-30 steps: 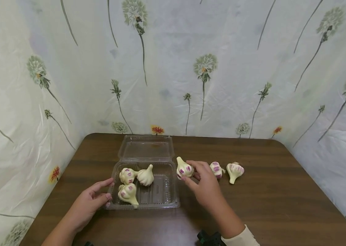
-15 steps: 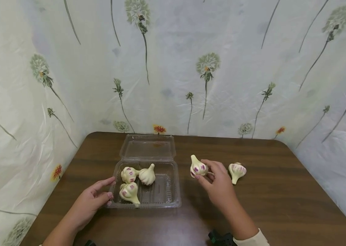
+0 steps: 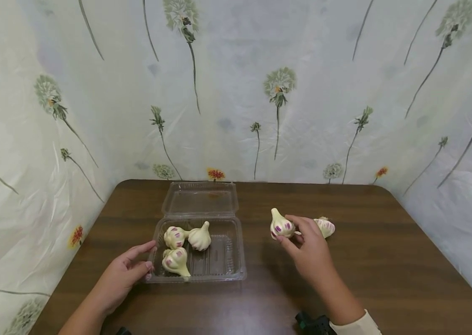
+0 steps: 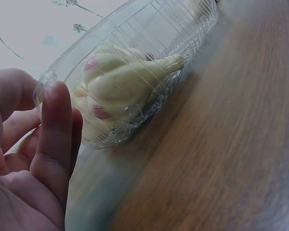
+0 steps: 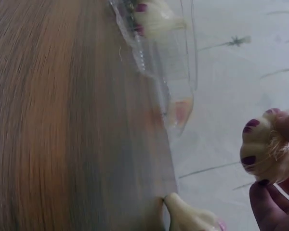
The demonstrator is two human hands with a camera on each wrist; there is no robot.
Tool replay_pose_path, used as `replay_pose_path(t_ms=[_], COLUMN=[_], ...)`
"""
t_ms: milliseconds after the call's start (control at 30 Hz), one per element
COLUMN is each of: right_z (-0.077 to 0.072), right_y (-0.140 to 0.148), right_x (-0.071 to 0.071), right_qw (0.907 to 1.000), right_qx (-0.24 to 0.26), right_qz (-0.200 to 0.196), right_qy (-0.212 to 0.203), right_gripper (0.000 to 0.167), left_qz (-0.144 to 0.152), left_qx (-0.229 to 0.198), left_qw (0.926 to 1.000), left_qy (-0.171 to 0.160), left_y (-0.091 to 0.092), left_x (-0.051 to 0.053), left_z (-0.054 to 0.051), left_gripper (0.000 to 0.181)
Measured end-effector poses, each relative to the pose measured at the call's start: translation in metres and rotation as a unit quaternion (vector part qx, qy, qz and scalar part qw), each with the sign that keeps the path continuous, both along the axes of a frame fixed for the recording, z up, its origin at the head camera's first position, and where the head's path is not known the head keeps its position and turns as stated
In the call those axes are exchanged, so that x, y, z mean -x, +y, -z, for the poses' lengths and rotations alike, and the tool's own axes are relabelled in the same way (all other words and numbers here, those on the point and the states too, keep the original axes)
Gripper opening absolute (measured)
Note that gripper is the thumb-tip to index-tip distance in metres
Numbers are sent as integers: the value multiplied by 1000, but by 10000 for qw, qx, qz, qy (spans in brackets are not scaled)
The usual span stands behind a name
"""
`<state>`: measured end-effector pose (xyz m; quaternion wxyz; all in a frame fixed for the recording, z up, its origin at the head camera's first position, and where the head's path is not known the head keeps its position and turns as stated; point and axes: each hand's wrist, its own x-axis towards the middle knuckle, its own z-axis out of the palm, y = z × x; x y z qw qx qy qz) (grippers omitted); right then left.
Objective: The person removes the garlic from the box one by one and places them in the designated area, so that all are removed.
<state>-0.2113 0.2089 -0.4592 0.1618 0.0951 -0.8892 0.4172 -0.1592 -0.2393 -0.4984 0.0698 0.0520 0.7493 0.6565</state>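
In the head view my right hand point(image 3: 313, 256) pinches a garlic bulb point(image 3: 281, 226) above the table, its neck pointing up. The right wrist view shows that bulb's roots and purple marks between thumb and fingers. Past the hand lies another garlic bulb point(image 3: 325, 227), partly hidden by it. My left hand point(image 3: 120, 274) holds the left edge of a clear plastic container point(image 3: 221, 258) between thumb and finger. Inside, on the left side, sit three bulbs: a purple-marked bulb point(image 3: 174, 237), a paler bulb point(image 3: 200, 237) and a front bulb point(image 3: 176, 261).
The container's hinged lid point(image 3: 200, 199) lies back towards the far edge of the brown wooden table point(image 3: 366, 270). A flower-printed sheet point(image 3: 219, 93) surrounds the table at the back and sides. A dark device point(image 3: 313, 323) sits at my right wrist.
My right hand has moved right, away from the container, with the garlic bulb. A bulb seen behind that hand earlier is now out of sight. The left hand has stayed at the container.
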Motion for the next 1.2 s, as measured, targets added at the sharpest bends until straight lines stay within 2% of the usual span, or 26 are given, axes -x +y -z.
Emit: replay_pose_path(t_ms=[100, 333, 633, 900, 1200], right_z=[0, 4, 3, 3, 2], right_y=[4, 18, 33, 47, 64], right_x=[0, -3, -1, -1, 0], right_qw=[9999, 9999, 9990, 9985, 9984], right_qx=[-34, -69, -304, -289, -112], right_qz=[28, 119, 217, 285, 544], right_qy=[101, 21, 259, 359, 100], right_gripper=[51, 53, 53, 57, 55], left_qz=[6, -7, -32, 11, 131], left_qx=[4, 61, 25, -75, -145], left_qw=[10000, 10000, 10000, 10000, 9998], left_qy=[12, -71, -1, -11, 95], left_y=[0, 0, 0, 1, -1], left_x=[1, 1, 2, 2, 2], left_z=[0, 0, 1, 2, 3], left_gripper=[59, 58, 58, 59, 60])
